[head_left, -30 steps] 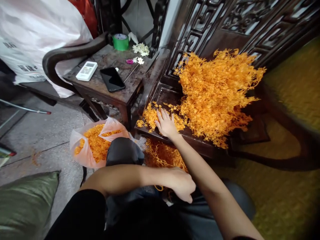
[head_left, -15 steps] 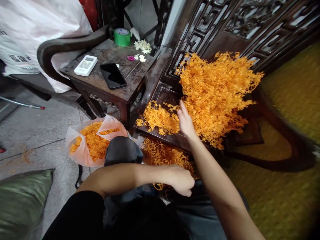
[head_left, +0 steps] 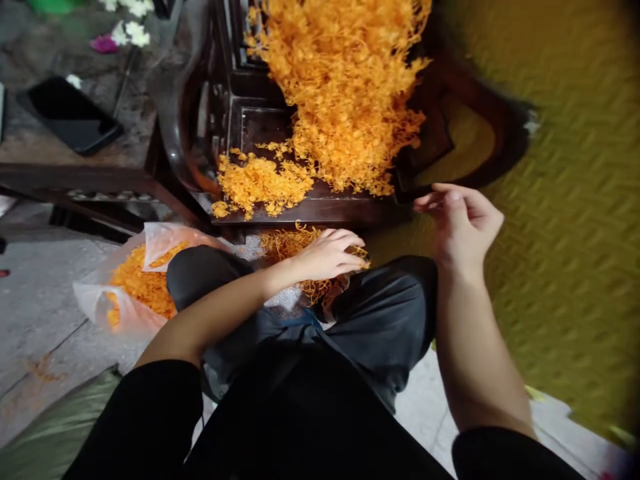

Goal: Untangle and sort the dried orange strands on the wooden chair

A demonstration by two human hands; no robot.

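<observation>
Over the gap between my knees, my left hand [head_left: 333, 255] has its fingers curled round a few thin orange strands [head_left: 361, 253] at the fingertips. A heap of loose orange strands [head_left: 285, 243] lies below it, partly hidden by the hand. To the right, my right hand [head_left: 466, 220] is raised past the chair seat, thumb and fingers pinched together; what they hold, if anything, is too small to make out. On the dark wooden chair [head_left: 350, 212] stands a big pile of frilly orange sprigs [head_left: 345, 100], with a smaller clump [head_left: 265, 183] beside it.
A plastic bag [head_left: 90, 300] full of orange pieces sits on the floor by my left knee. At the left, a side table [head_left: 125, 140] bears a black phone [head_left: 73, 117] and white flowers [head_left: 136, 32]. A green cushion-like sack [head_left: 65, 427] lies lower left; yellow textured material [head_left: 565, 233] spreads at right.
My right hand has left the orange pile and moved right, its fingers now pinched. My left hand has come forward, with strands showing at its fingertips. The view has swung right.
</observation>
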